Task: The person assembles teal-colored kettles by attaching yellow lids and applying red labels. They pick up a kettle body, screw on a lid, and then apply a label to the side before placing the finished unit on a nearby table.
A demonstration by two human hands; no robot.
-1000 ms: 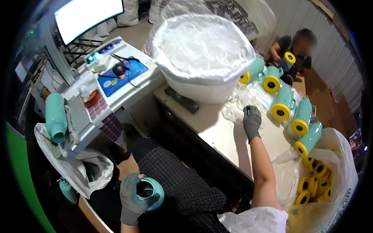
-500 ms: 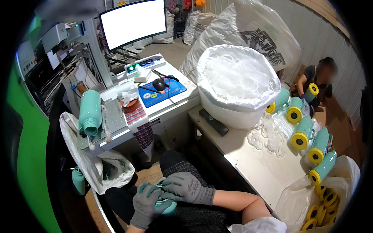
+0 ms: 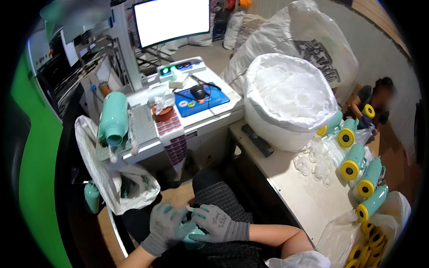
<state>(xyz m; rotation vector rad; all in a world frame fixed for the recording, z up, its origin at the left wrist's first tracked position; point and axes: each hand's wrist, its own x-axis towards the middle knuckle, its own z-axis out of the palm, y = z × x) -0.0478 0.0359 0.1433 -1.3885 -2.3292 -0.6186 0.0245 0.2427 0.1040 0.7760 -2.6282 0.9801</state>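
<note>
Low in front of my lap is a teal flask, mostly covered by my gloved hands. My right hand, in a grey glove with teal fingertips, is closed over its top, fingers bent. On the other side, my left hand in a matching glove has its fingers curled in close to the flask's top. Those fingers are smeared by motion, and whatever they pinch is hidden. Another teal flask lies on a perforated metal plate, its open mouth facing me.
A white sack of clear rings stands on the right-hand table, near several teal flasks with yellow bases. Yellow rings fill a plastic bag. A monitor and mouse are ahead. A co-worker sits far right.
The view has swung slightly left, so the surroundings sit farther right. My left hand has shifted a little up and left, its fingers now blurred. My right hand stays on the flask.
</note>
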